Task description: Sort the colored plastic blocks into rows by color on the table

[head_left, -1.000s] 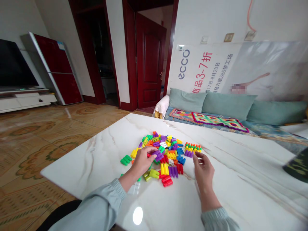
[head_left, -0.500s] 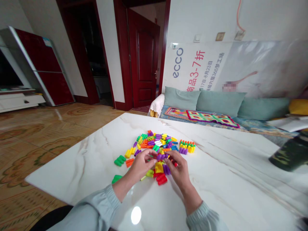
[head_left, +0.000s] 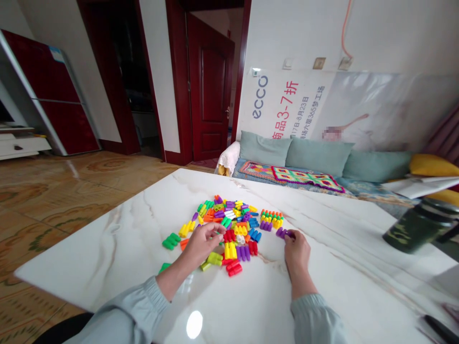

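Observation:
My right hand [head_left: 297, 248] pinches a purple plastic building block [head_left: 282, 232] shaped like joined round-tipped tubes, low over the table to the right of the pile. Close beside it is another purple block [head_left: 266, 226], in front of a neat group of blocks [head_left: 272, 216] in orange, green and yellow rows. At the left side of the pile, my left hand [head_left: 204, 241] hovers with fingers bent and apart, nothing visible in them. Its fingertips are near a red block [head_left: 230, 235]. Nearer to me lie a yellow block [head_left: 230, 251] and a purple block [head_left: 243, 253].
The loose blocks lie on a white marble-patterned table [head_left: 251, 306]. A dark camouflage-patterned flask [head_left: 412, 229] stands at the right. Near the right front corner is a dark object [head_left: 439, 329]. A sofa with green cushions [head_left: 319, 155] is behind the table.
My right hand has moved right, away from the pile, carrying the purple block. My left hand has let go of that block and stays near the pile. The view has turned slightly right.

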A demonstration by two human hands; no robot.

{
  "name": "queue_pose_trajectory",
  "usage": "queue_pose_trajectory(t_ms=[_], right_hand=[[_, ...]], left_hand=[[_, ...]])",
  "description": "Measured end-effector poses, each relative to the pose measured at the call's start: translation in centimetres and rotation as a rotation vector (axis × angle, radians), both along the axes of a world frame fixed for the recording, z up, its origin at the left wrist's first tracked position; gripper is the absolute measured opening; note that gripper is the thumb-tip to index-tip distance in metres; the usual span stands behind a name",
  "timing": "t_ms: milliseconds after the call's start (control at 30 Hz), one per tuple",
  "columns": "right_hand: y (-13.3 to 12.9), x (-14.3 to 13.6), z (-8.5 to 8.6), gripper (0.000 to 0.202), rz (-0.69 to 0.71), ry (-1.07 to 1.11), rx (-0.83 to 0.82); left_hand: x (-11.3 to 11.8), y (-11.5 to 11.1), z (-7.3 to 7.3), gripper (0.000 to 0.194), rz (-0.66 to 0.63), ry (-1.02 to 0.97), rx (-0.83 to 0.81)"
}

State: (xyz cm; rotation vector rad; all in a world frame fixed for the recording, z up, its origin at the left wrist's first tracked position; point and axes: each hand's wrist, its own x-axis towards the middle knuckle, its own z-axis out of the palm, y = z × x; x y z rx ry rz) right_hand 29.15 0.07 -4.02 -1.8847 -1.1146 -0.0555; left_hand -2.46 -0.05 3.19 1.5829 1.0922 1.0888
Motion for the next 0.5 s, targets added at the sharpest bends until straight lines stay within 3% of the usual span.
queue_pose_trajectory(t_ms=[233, 500], right_hand=[[1.3, -0.2, -0.2, 0.029, 0.034, 0.012, -0.002], [1.9, -0.2, -0.2, 0.03, 0.054, 0.035, 0.005]], left_hand=[[0.2, -0.1, 0.3, 0.022, -0.007, -0.005, -0.002], [-0.5, 0.4, -0.6, 0.022, -0.025, 0.13, 0.069]])
